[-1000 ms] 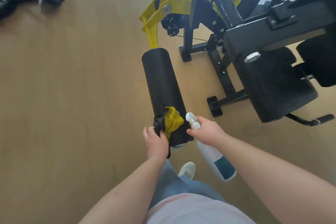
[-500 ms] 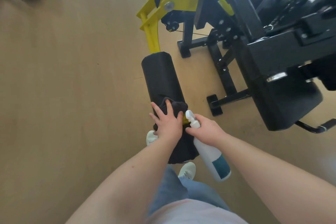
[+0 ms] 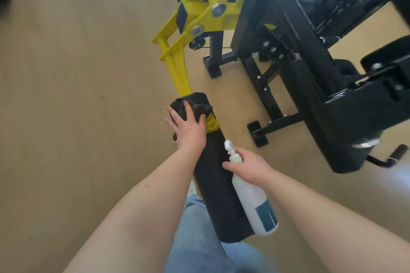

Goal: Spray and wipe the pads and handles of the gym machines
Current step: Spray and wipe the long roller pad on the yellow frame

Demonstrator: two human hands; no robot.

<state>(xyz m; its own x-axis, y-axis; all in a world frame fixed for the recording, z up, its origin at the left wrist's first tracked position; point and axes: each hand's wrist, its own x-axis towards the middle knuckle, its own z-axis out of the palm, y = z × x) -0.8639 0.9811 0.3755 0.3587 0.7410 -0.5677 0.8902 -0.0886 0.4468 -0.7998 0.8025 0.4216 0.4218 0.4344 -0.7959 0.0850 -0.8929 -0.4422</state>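
Black cylindrical foam roller pad (image 3: 218, 195) slants from a yellow steel lever arm (image 3: 177, 68), with smooth tan floor (image 3: 77, 117) lying broad on its left. On the pad's far end the left hand (image 3: 189, 132), fingers spread flat, presses a crumpled dark-and-yellow cloth (image 3: 195, 106). The right hand (image 3: 250, 167) curls round a white plastic, teal-labelled spray bottle (image 3: 253, 201) just beside the pad, near black steel framing (image 3: 310, 55).

My left forearm (image 3: 144, 206) and my right forearm (image 3: 321, 206) are uncovered all the way up to each grip. My left grip (image 3: 188, 131) and my right grip (image 3: 248, 166) are plain bare hands. Below and between the two grips I wear light blue denim jeans (image 3: 199, 239), faded and loosely creased. Just beneath my left grip a sliver of pale shoe (image 3: 192, 186) peeks out, mostly hidden.
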